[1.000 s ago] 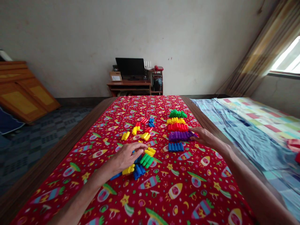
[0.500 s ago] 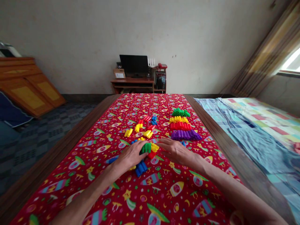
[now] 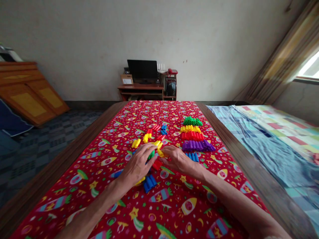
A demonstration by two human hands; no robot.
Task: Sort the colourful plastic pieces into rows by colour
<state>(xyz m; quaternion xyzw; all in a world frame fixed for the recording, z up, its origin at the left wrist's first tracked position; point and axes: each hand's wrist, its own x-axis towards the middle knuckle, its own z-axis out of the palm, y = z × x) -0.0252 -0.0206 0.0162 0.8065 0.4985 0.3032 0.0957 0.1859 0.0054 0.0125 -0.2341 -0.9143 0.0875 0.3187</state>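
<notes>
My left hand (image 3: 139,162) is curled over the pile in the middle of the table, its thumb and fingers around a green tube-shaped plastic block (image 3: 151,155), most of which is hidden. Facing it, my right hand (image 3: 176,158) has its bent fingers at a yellow tube block (image 3: 160,153), pinching its right end. A red block (image 3: 157,165) lies below, between the two hands. Blue blocks (image 3: 150,183) rest just in front of my left hand, with a yellow block (image 3: 140,181) partly under its wrist.
Sorted rows stand at the right: green blocks (image 3: 192,121), yellow blocks (image 3: 190,128), red blocks (image 3: 192,136), purple blocks (image 3: 198,145) and blue blocks (image 3: 192,157). Loose yellow blocks (image 3: 136,143) and others lie beyond my hands. A red patterned cloth (image 3: 174,205) covers the table.
My right hand has moved left to the yellow block, uncovering the blue row at the right. The green block has shifted slightly left with my left hand.
</notes>
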